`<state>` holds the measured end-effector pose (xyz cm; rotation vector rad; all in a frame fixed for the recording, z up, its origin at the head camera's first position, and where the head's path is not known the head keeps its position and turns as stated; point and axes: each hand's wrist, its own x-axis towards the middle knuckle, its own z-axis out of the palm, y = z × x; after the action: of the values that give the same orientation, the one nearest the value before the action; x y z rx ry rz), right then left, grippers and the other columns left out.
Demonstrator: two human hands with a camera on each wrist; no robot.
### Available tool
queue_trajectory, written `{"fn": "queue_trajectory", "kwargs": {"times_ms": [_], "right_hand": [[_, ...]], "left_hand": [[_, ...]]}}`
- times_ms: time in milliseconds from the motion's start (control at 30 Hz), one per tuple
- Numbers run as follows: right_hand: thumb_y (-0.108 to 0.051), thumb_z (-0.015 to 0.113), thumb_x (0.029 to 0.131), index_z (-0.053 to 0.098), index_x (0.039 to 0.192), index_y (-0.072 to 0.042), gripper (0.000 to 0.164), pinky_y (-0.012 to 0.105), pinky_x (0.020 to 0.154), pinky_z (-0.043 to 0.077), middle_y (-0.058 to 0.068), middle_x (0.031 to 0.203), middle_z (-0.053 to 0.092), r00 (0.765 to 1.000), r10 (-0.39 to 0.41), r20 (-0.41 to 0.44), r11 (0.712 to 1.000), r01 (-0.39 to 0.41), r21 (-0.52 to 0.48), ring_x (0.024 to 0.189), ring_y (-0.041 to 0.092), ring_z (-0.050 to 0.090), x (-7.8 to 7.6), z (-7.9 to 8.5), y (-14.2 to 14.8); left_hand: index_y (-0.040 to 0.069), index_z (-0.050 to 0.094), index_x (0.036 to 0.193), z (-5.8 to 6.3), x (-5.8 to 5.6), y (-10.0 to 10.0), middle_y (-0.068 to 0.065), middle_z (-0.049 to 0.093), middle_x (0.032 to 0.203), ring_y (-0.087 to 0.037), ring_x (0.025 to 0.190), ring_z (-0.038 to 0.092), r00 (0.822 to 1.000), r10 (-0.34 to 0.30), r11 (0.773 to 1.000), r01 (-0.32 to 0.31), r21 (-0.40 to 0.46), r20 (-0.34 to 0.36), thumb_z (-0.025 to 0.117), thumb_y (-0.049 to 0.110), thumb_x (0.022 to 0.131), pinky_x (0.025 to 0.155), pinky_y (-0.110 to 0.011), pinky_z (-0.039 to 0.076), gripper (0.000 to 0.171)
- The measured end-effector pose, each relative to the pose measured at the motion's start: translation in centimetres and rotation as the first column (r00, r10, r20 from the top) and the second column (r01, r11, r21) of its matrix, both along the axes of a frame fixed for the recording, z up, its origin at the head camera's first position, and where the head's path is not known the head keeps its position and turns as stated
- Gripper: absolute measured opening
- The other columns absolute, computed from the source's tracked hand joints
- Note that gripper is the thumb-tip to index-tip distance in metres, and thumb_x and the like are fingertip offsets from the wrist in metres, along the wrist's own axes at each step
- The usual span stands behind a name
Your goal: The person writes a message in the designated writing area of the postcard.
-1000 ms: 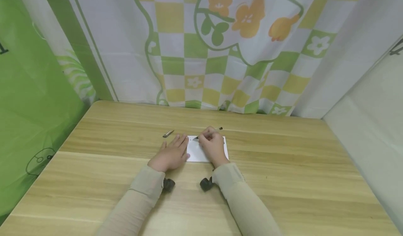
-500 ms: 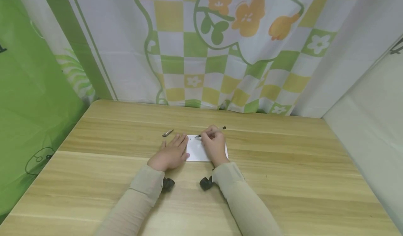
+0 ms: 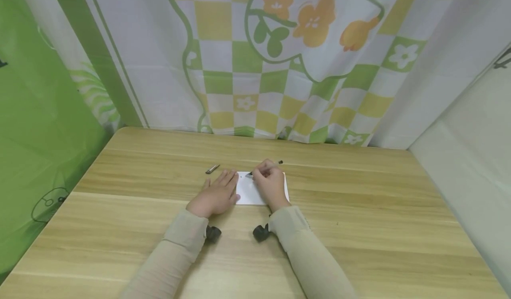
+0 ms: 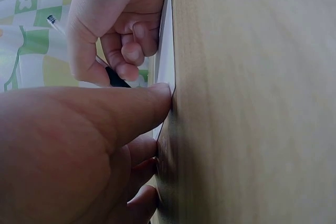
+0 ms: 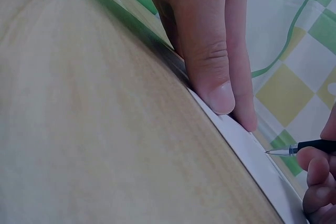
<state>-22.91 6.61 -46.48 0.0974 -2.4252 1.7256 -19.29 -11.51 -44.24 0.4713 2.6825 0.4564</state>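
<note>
A white sheet of paper (image 3: 249,193) lies on the wooden table in the head view. My left hand (image 3: 215,197) rests flat at its left edge, fingers straight, with the thumb pressing the paper's edge in the left wrist view. My right hand (image 3: 271,186) pinches a pen (image 3: 249,174) over the upper part of the sheet. The pen (image 5: 310,146) has a dark grip and a clear tip, which is at or just above the paper in the right wrist view. A small dark mark shows near the sheet's upper left corner. The right hand hides part of the sheet.
A pen cap (image 3: 213,169) lies on the table (image 3: 379,228) beyond the left hand. Black wrist devices (image 3: 261,233) sit under both sleeves. A patterned curtain (image 3: 255,81) hangs behind the table's far edge, with a green sheet (image 3: 44,126) at the left.
The right hand and pen shifted slightly right and up, then slightly back to the left and down. The left hand stays in place on the paper.
</note>
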Motion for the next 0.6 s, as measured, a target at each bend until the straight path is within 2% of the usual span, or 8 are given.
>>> {"fn": "queue_trajectory", "kwargs": {"times_ms": [600], "right_hand": [[-0.013, 0.062, 0.086, 0.068, 0.078, -0.009, 0.011, 0.025, 0.06, 0.048, 0.001, 0.081, 0.065, 1.0, 0.008, -0.003, 1.0, -0.008, 0.002, 0.072, 0.018, 0.058, -0.17, -0.17, 0.08]], "left_hand": [[0.011, 0.012, 0.163, -0.42, -0.2, -0.13, -0.005, 0.0, 0.169, -0.028, 0.155, -0.003, 1.0, -0.001, 1.0, 0.001, 0.007, -0.005, 0.041, 0.042, 0.109, 0.118, -0.068, -0.001, 0.069]]}}
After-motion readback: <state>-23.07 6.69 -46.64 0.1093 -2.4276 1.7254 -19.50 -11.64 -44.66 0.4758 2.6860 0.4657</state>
